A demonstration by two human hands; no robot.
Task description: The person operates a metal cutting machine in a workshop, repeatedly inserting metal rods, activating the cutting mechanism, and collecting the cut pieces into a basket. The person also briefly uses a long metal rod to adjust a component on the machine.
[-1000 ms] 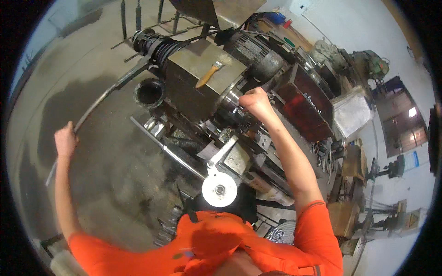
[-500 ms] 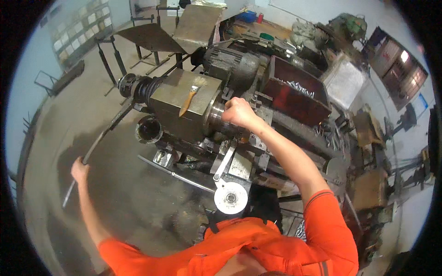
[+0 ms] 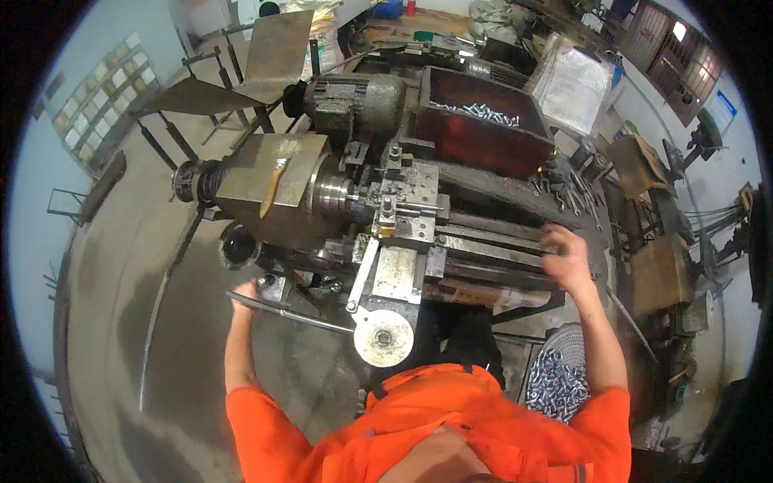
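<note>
Your left hand [image 3: 245,291] closes its grip on the long lever [image 3: 286,312] at the lathe's [image 3: 475,241] front edge. Your right hand [image 3: 566,256] rests open on the bed rails, steadying you.

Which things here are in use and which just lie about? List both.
In use: left hand at the long lever on the lathe; right hand over the lathe bed.
Lying about: paintbrush, red bin of bolts, basket of bolts.
</note>
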